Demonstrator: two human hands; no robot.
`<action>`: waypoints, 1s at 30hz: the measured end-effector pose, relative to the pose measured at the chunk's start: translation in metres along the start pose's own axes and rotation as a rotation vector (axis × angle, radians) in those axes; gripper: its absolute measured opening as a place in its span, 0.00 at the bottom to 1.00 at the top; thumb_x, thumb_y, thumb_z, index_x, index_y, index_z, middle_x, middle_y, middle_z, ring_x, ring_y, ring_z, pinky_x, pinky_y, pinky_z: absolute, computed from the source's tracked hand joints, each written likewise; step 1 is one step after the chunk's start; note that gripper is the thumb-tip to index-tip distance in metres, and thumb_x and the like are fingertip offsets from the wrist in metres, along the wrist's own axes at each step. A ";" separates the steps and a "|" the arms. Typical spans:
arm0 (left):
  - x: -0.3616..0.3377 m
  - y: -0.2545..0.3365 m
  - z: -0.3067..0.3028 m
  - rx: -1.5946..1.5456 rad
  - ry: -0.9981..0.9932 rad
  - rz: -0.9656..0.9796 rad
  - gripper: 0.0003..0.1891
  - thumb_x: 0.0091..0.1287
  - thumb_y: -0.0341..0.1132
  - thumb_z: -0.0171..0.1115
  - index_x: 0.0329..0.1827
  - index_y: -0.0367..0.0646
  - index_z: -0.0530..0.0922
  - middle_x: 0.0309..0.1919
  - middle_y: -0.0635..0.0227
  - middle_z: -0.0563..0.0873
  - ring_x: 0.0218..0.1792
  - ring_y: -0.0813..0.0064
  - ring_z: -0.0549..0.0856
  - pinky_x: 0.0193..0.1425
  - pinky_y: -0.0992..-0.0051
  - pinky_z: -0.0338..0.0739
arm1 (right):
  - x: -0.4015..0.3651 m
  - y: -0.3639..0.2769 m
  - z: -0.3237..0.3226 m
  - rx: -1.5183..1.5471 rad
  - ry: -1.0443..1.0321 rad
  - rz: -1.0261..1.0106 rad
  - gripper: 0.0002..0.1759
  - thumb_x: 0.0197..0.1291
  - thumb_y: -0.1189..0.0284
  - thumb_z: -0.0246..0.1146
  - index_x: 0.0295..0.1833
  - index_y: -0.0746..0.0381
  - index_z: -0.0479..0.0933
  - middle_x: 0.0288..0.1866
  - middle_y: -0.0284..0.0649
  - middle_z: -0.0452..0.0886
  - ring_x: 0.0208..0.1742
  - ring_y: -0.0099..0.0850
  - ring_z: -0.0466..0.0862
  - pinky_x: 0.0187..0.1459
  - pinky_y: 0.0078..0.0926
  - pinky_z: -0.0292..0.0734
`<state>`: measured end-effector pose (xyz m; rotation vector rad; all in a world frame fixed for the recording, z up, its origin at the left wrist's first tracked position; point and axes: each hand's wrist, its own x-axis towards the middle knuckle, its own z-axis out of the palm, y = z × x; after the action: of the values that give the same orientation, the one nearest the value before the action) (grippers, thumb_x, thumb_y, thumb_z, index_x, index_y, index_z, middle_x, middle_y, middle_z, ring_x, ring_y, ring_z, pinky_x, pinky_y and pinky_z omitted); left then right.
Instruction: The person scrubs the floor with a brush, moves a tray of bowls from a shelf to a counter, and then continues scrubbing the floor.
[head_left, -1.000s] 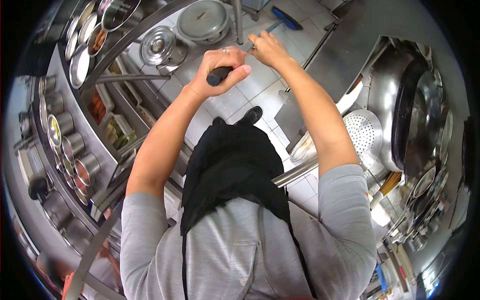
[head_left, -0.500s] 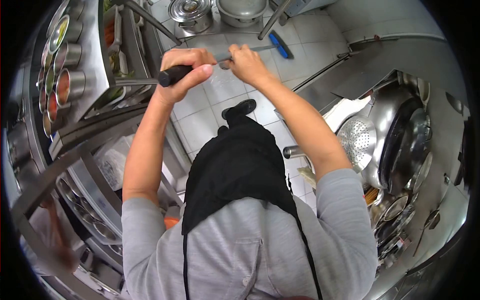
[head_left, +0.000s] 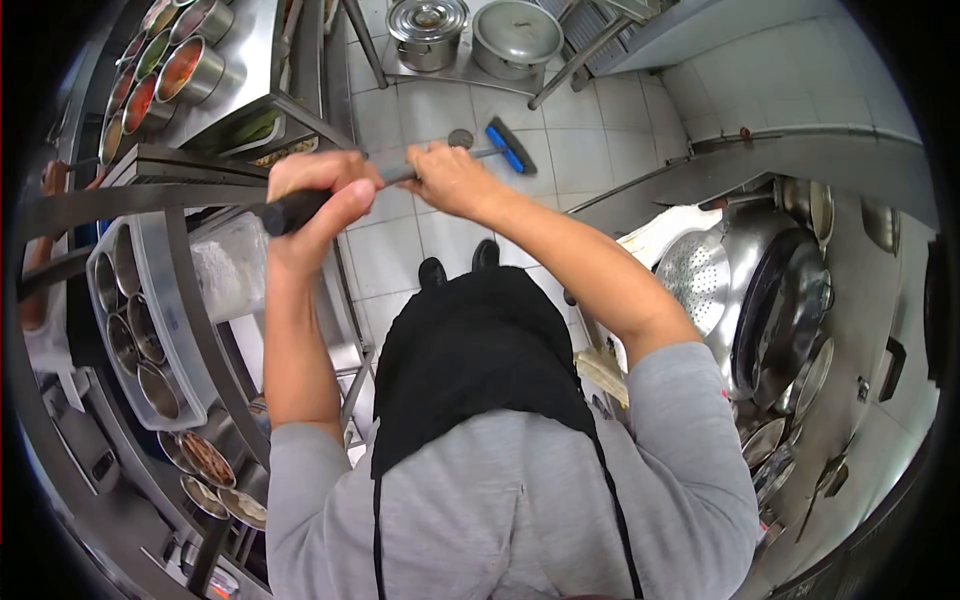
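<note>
A long-handled broom point(head_left: 511, 146) slants across the view ahead of me, its blue head with dark bristles resting on the floor tiles. My left hand point(head_left: 322, 192) is wrapped round the thick black grip point(head_left: 290, 212) at the top end of the handle. Lower on the grey shaft point(head_left: 400, 174), my right hand point(head_left: 448, 180) is closed round it. Part of the shaft is hidden behind the right hand. A round floor drain point(head_left: 460, 138) lies left of the broom head.
Two lidded pots point(head_left: 427, 30) stand on a low shelf ahead. Left, a steel counter point(head_left: 245, 65) holds several metal containers of food. A perforated strainer point(head_left: 692, 280) and stacked pans point(head_left: 780, 320) line the right. Another person's arm point(head_left: 40, 250) shows at far left.
The broom head has moved left and nearer to me over the tiles. Both hands have shifted left and down in view, still gripping the handle. My feet and the camera have moved.
</note>
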<state>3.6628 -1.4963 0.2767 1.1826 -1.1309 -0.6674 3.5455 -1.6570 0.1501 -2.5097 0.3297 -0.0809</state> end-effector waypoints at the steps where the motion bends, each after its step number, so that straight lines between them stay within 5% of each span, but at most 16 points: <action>1: -0.009 0.011 0.002 -0.001 0.033 0.003 0.20 0.65 0.35 0.64 0.17 0.41 0.66 0.17 0.66 0.74 0.21 0.70 0.75 0.40 0.62 0.76 | -0.001 -0.002 0.001 -0.025 -0.006 -0.118 0.19 0.60 0.60 0.72 0.43 0.64 0.78 0.41 0.54 0.85 0.45 0.59 0.85 0.47 0.55 0.81; 3: -0.031 0.031 0.015 -0.050 0.113 0.045 0.20 0.62 0.35 0.67 0.17 0.39 0.67 0.15 0.67 0.72 0.21 0.71 0.74 0.36 0.65 0.78 | 0.001 -0.002 0.007 -0.071 -0.017 -0.370 0.18 0.58 0.59 0.74 0.42 0.61 0.79 0.38 0.50 0.86 0.46 0.57 0.85 0.46 0.53 0.82; 9: -0.081 0.081 0.062 -0.044 0.251 0.154 0.19 0.61 0.37 0.66 0.18 0.40 0.69 0.15 0.65 0.74 0.17 0.68 0.75 0.30 0.62 0.75 | -0.028 -0.032 -0.013 0.090 -0.415 -0.430 0.09 0.57 0.66 0.68 0.40 0.59 0.83 0.35 0.48 0.87 0.42 0.51 0.88 0.44 0.51 0.83; 14: -0.088 0.082 0.107 0.025 0.326 0.114 0.18 0.60 0.36 0.68 0.19 0.39 0.70 0.14 0.64 0.75 0.18 0.66 0.77 0.32 0.59 0.78 | -0.054 -0.010 -0.019 0.067 -0.361 -0.465 0.10 0.55 0.68 0.68 0.43 0.57 0.85 0.36 0.48 0.87 0.42 0.50 0.88 0.45 0.49 0.84; 19: -0.088 0.027 0.131 0.168 0.288 0.041 0.14 0.63 0.34 0.65 0.22 0.40 0.73 0.20 0.65 0.78 0.27 0.64 0.81 0.49 0.53 0.81 | -0.048 0.055 0.004 -0.015 -0.341 -0.442 0.11 0.59 0.66 0.67 0.44 0.59 0.85 0.39 0.50 0.86 0.42 0.51 0.88 0.47 0.49 0.84; 22: -0.100 -0.009 0.134 0.177 0.286 -0.006 0.13 0.63 0.30 0.64 0.22 0.39 0.71 0.22 0.64 0.79 0.28 0.64 0.81 0.51 0.53 0.80 | -0.033 0.077 0.032 -0.057 -0.367 -0.389 0.11 0.61 0.65 0.67 0.42 0.62 0.84 0.38 0.51 0.85 0.43 0.51 0.88 0.47 0.49 0.83; 30: -0.159 0.022 0.119 0.229 0.432 -0.035 0.10 0.59 0.25 0.62 0.22 0.39 0.70 0.20 0.63 0.78 0.25 0.66 0.80 0.49 0.55 0.82 | -0.034 0.007 0.082 0.024 -0.494 -0.502 0.09 0.60 0.67 0.66 0.39 0.62 0.85 0.38 0.52 0.86 0.44 0.51 0.87 0.49 0.48 0.82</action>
<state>3.4953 -1.3929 0.2427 1.4608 -0.8341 -0.2888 3.5221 -1.6085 0.0795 -2.4289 -0.4968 0.3291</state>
